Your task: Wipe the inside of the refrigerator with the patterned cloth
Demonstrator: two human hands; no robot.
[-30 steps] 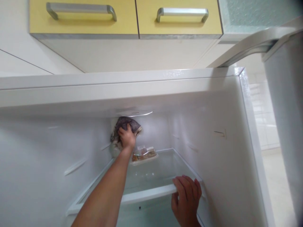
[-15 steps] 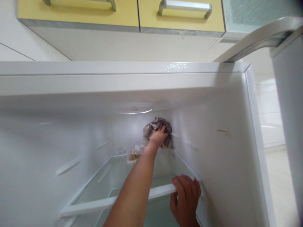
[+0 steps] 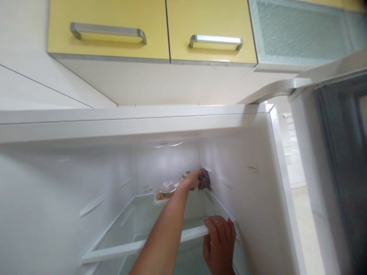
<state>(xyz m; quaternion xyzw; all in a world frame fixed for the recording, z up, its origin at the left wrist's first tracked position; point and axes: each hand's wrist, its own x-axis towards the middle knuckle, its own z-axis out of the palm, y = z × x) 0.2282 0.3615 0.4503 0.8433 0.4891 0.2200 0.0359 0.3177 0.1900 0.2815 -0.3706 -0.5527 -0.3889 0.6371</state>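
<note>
The fingertips of the left hand [image 3: 192, 178] are lost against the patterned cloth [image 3: 204, 179], whose middle the hand covers, in the centre of the frame. The left forearm [image 3: 168, 229] hides part of the front rim of the shelf [image 3: 122, 250] and runs off the bottom edge, as does the right wrist. The contents of the small tray [image 3: 164, 193] are too blurred to name. The right edge crops the open door [image 3: 312, 172]; the top edge crops the yellow cabinets [image 3: 109, 46].

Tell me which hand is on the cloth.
The left hand, reaching to the far right corner of the fridge, is on the dark cloth; the right hand holds the shelf's front edge.
</note>
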